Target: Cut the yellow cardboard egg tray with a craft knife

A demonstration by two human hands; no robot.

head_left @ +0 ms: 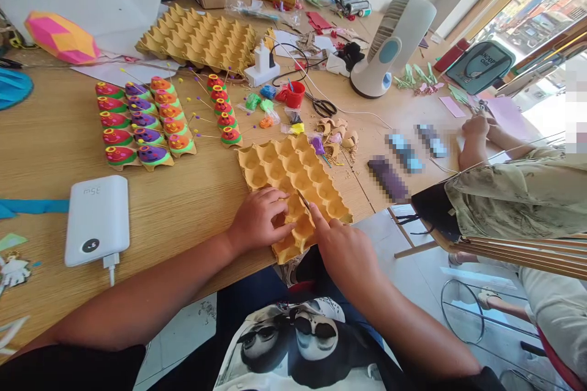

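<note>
L hand (259,220) holds egg tray (275,165); R hand (343,250) w/ blade (303,200).

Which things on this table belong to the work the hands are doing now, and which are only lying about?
In use: yellow egg tray, thin blade in the right hand, left hand resting on the tray.
Lying about: power bank, fan, painted egg cups, red cup, scissors, second egg tray.

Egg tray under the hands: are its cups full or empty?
Empty: every visible cup of the egg tray is bare yellow cardboard.
</note>
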